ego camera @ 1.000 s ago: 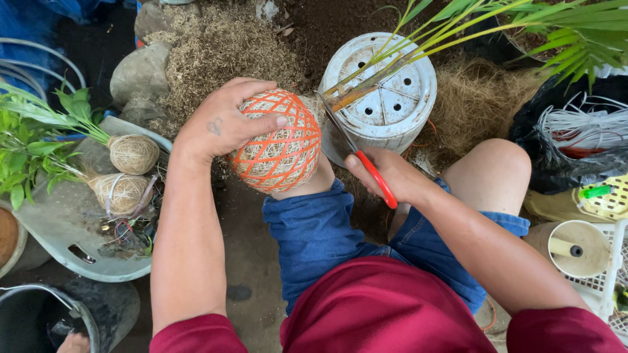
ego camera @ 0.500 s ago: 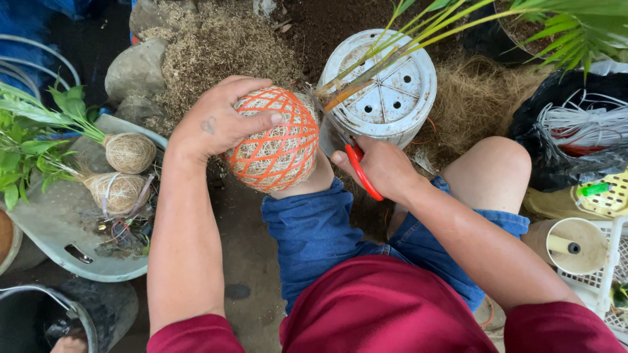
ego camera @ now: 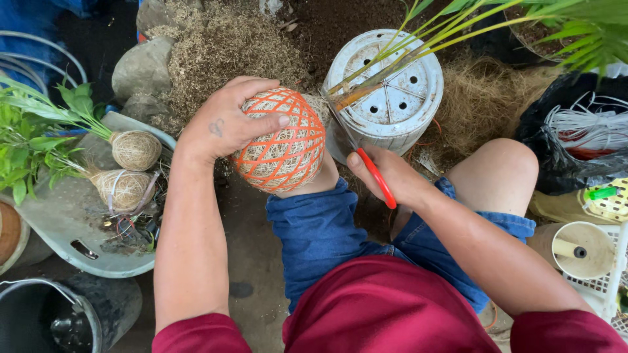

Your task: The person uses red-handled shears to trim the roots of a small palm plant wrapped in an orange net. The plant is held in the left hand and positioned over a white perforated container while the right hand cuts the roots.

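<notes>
My left hand [ego camera: 226, 123] grips a fibre root ball [ego camera: 284, 147] wrapped in a net of orange string, resting on my left knee. Long green plant stems [ego camera: 418, 49] rise from the ball toward the upper right. My right hand [ego camera: 392, 175] holds red-handled scissors [ego camera: 374, 175], blades pointing up toward the stem base beside the ball.
An upturned white pot [ego camera: 392, 91] with holes stands just behind the ball. A grey tray [ego camera: 72, 222] on the left carries two smaller wrapped plant balls [ego camera: 134, 150]. Coconut fibre piles [ego camera: 222, 46] lie behind. A string spool [ego camera: 575, 248] and white basket sit at right; a bucket [ego camera: 59, 320] at lower left.
My right hand with the scissors has moved up and left, from beside my knee toward the base of the stems. The left hand keeps its hold on the ball.
</notes>
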